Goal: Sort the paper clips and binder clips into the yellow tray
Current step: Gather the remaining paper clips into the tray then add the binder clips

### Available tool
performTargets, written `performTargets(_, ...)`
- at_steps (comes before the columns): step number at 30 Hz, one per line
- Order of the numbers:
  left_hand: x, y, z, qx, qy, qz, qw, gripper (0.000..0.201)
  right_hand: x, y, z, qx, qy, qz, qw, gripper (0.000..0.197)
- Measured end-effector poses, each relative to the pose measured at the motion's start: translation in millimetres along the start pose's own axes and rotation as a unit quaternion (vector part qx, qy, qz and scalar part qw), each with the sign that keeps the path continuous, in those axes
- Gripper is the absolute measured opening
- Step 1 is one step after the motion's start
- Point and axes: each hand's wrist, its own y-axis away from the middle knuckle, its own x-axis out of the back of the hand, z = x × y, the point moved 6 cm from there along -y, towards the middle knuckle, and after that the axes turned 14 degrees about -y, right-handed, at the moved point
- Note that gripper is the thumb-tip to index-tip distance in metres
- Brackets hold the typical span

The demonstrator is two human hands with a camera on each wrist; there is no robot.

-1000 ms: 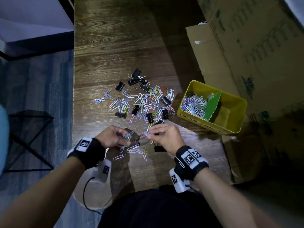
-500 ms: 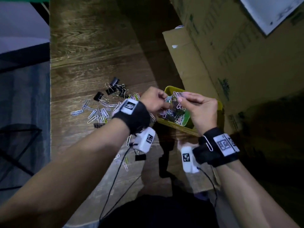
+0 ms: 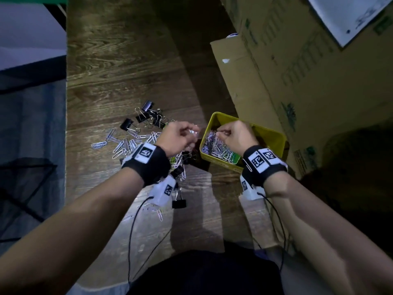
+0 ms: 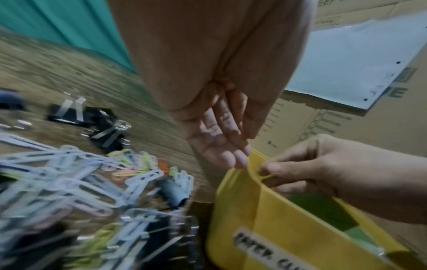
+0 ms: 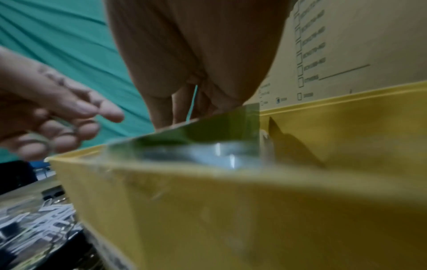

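The yellow tray (image 3: 273,134) stands at the table's right; silver paper clips (image 3: 213,149) fill its left compartment beside a green divider (image 3: 235,156). My right hand (image 3: 219,130) hovers over that compartment and pinches a yellow paper clip (image 4: 263,176) between thumb and finger. Just left of the tray's rim, my left hand (image 3: 191,133) has its fingers curled round a few paper clips, which show in the right wrist view (image 5: 69,132). Loose paper clips (image 3: 125,143) and black binder clips (image 3: 146,116) lie scattered on the wooden table, partly hidden under my left wrist.
Large cardboard boxes (image 3: 297,81) stand close behind and right of the tray. One binder clip (image 3: 179,203) lies near me under the left wrist. The table's left edge (image 3: 66,124) drops to a blue floor with a black mesh stand (image 3: 25,177). Cables hang from both wrists.
Both hands rose from the near clips and moved right to the tray. Since half a second ago the left hand has drawn back to just outside the tray's left rim.
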Motion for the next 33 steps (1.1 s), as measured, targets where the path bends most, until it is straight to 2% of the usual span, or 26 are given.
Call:
performTargets(2,19.1,12.8,-32.3,0.028,-0.029,-0.004,0.999,0.018,0.5,8.5,-11.2,0.028,-0.001,0.002,1.000,0.028)
performTargets(4,33.5,26.4,-66.9,0.045,-0.100,-0.038,0.993,0.014,-1.6,19.9,-23.5,0.072,-0.027,0.020,0.997,0.028)
performTargets(7,47.3,53.2,-113.3,0.061,-0.244,-0.081,0.964,0.011,-21.0,41.0,-41.9,0.117,-0.059,0.006,0.991,0.026)
performTargets(9,50.2,77.8,-140.7,0.063,-0.327,-0.091,0.938,0.016,-45.4,57.6,-52.0,0.124,-0.054,-0.043,0.990,0.025)
performTargets(11,47.0,104.6,-169.6,0.065,-0.366,-0.101,0.923,0.019,-77.4,76.8,-61.4,0.141,-0.038,-0.111,0.983,0.024)
performTargets(14,35.6,139.3,-209.2,0.106,-0.366,-0.121,0.917,0.031,-135.0,106.0,-61.7,0.142,0.020,-0.227,0.963,0.024)
performTargets(16,25.0,154.3,-220.2,0.127,-0.360,-0.092,0.920,0.034,-173.7,123.7,-50.8,0.110,0.102,-0.289,0.945,0.028)
performTargets(19,5.4,162.2,-214.6,0.101,-0.317,-0.026,0.943,0.025,-215.3,140.8,-33.4,0.073,0.165,-0.297,0.938,0.046)
performTargets(22,-4.1,157.5,-204.4,0.086,-0.289,-0.005,0.953,0.016,-237.6,146.6,-26.6,0.067,0.216,-0.252,0.941,0.053)
performTargets(25,-6.1,146.3,-196.5,0.020,-0.355,-0.009,0.935,0.030,-244.1,147.8,-29.8,0.082,0.248,-0.214,0.941,0.047)
performTargets(29,-6.0,135.3,-186.8,-0.060,-0.394,-0.030,0.917,0.062,-247.0,140.5,-24.8,0.099,0.188,-0.224,0.951,0.054)
performTargets(31,-7.8,131.2,-179.2,-0.103,-0.429,-0.044,0.896,0.064,-249.3,138.1,-18.7,0.097,0.154,-0.247,0.952,0.052)
performTargets(33,-7.3,130.5,-175.8,-0.126,-0.474,-0.057,0.870,0.058,-250.8,136.6,-13.8,0.088,0.127,-0.251,0.956,0.043)
